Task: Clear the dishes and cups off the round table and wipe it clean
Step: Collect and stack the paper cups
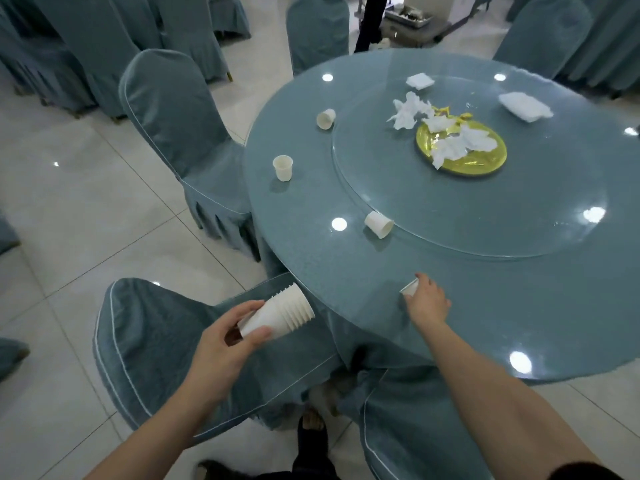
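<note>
My left hand (221,344) grips a stack of several white paper cups (282,315), held tilted off the table's near left edge. My right hand (426,301) is on the round glass-topped table (311,258), fingers curled round a single white paper cup (409,286) near the front edge. Three more white cups remain on the table: one on its side (379,224) by the turntable rim, one upright (282,168) at the left, one tipped (326,118) further back. A yellow plate (478,161) with crumpled white napkins (410,110) lies on the glass turntable (450,230).
Folded white napkins lie at the back (420,81) and the far right (524,106). Blue-covered chairs stand close round the table: one under my left arm (166,344), one at the left (180,133), one below my right arm (415,427). A cart with a bin (410,15) stands beyond the table.
</note>
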